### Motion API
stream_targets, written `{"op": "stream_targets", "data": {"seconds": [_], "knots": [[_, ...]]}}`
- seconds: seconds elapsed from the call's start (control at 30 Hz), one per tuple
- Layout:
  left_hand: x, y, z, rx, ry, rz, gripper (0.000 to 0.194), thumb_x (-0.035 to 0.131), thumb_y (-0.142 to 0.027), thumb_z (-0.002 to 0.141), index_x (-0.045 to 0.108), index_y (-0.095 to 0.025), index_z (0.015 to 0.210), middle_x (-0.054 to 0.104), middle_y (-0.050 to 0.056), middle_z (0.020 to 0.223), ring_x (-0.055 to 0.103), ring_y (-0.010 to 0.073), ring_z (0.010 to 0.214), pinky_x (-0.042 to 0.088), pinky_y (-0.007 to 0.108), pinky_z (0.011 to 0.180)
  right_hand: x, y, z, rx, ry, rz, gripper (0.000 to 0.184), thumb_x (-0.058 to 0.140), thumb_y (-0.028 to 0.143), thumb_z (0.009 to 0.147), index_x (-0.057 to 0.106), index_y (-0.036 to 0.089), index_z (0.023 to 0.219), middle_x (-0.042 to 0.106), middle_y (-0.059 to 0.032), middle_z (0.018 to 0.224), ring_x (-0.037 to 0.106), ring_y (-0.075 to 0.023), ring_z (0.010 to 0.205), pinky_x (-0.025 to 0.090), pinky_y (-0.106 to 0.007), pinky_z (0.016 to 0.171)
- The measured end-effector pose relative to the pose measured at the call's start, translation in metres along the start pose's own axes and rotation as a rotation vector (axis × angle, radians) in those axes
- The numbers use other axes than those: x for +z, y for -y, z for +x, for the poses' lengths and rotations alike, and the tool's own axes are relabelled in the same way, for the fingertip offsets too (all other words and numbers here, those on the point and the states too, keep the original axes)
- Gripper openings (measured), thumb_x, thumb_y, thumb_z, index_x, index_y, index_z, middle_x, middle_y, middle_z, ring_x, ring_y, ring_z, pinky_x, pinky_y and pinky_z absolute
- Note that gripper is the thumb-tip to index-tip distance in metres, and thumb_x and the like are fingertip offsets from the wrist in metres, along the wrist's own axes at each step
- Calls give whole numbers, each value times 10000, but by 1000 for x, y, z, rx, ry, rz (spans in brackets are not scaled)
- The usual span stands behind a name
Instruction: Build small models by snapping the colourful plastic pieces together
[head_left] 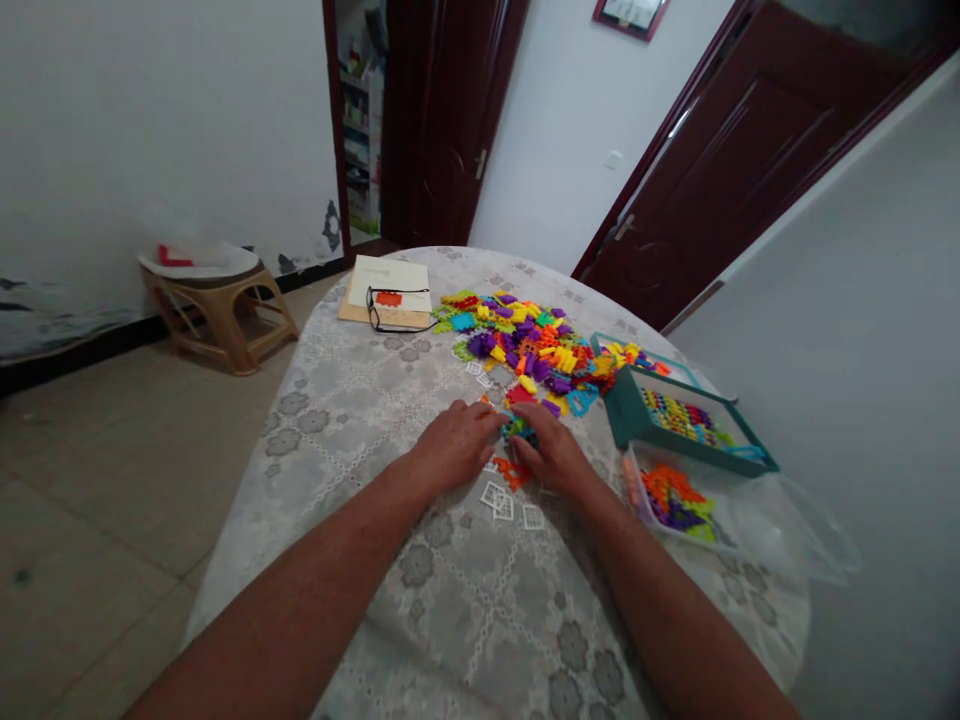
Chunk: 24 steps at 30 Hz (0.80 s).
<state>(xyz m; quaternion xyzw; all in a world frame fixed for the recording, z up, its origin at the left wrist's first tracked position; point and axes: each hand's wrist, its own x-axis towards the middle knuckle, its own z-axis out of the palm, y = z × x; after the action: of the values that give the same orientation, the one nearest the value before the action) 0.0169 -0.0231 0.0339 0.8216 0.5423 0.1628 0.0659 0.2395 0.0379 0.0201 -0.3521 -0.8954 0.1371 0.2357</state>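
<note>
Green pieces [518, 428] show between my left hand [457, 442] and right hand [553, 448], close together near the bright pile [529, 345], grip unclear

Your counter [465, 630] wears a patterned grey cloth [337, 430]; on it lie a heap of coloured toy pieces [536, 348], white squares [503, 507], a tan board [354, 313], a green box [628, 405] and a clear tub [637, 490].

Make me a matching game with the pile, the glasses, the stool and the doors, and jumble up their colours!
Things:
1. Pile
2. Glasses
3. Stool
4. Doors

Colours:
A. Dark red
B. Black
C. Yellow, purple, orange and more
D. Tan

Right pairs: 1-C, 2-B, 3-D, 4-A
</note>
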Motion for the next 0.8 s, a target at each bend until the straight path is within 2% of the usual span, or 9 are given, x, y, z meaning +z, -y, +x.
{"op": "stream_targets", "data": {"seconds": [0.13,0.2,0.27,0.47,0.57,0.63,0.7,0.8], "knots": [[4,-6,4,-14,41,72,331,606,-306,967,633,-251,1292,626,105,1395,549,301,1201,458,451,1050,-11,-16,-11,111,-78,10,440,583,290,970,605,203,1401,635,-139,1423,568,-264,1352,422,-470,1181],[3,-6,6,-36,57,92,344,604,-318,971,621,-244,1307,622,110,1399,540,307,1203,463,446,1027,-13,-21,-14,141,-87,3,410,569,294,977,623,197,1372,647,-137,1403,575,-261,1344,429,-461,1177],[1,-4,6,-67,48,120,346,614,-328,967,624,-228,1297,630,122,1370,541,313,1188,472,440,997,-12,-23,-15,137,-89,1,398,540,280,985,628,184,1361,652,-142,1388,571,-258,1344,431,-453,1176],[-5,11,4,-161,19,190,208,619,-314,957,691,-188,1107,665,147,1206,564,313,1126,475,442,977,-2,-21,-14,57,-79,-20,437,492,198,954,616,177,1372,667,-151,1329,590,-266,1264,450,-480,1144],[-7,14,5,-168,11,197,204,593,-317,972,703,-174,1068,673,153,1164,573,313,1118,471,450,994,-6,-21,-13,41,-133,-60,485,454,144,919,614,174,1375,666,-149,1330,576,-271,1279,441,-487,1144],[-7,14,5,-153,3,175,223,563,-306,988,704,-170,1095,681,150,1161,585,300,1114,466,445,1016,-14,-21,-14,110,-180,-135,484,444,128,898,637,166,1341,681,-149,1302,584,-279,1265,440,-475,1136],[-7,12,6,-141,-4,128,242,536,-288,1002,698,-172,1141,691,143,1168,599,282,1120,463,428,1036,-25,-19,-16,236,-167,-233,416,459,154,910,673,165,1266,710,-151,1224,629,-283,1176,475,-443,1072],[-8,9,5,-125,-21,64,262,518,-280,1014,682,-183,1194,705,130,1187,609,268,1148,468,405,1043,-37,-10,-22,406,1,-354,257,531,335,980,713,196,1097,746,-134,1029,688,-264,949,522,-372,873]]}}
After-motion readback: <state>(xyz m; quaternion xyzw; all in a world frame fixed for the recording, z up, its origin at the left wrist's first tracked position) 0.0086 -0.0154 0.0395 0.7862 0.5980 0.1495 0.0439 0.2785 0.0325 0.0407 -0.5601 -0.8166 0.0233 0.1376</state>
